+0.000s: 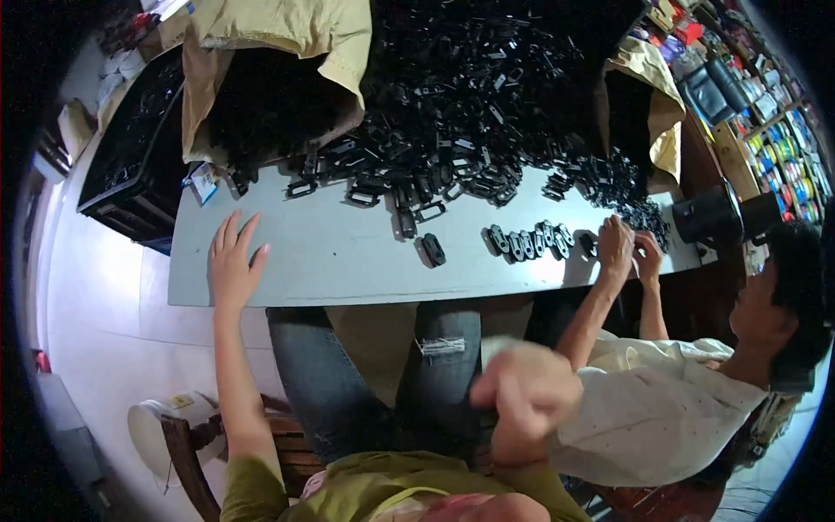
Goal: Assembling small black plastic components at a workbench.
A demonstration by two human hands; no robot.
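Observation:
My left hand lies flat on the left part of the pale table, its fingers spread and nothing in it. Raised above my lap, near the camera, is my right hand. It is blurred, with the fingers curled in; whether anything is inside them is hidden. One black oblong plastic part sits alone near the table's front edge. To its right stands a row of similar black parts with lighter faces. A big heap of loose black plastic pieces covers the back of the table.
A brown paper sack gapes open at the back left, another sack at the back right. A black crate stands left of the table. At my right a co-worker's hands handle small parts beside a pile of small black pieces.

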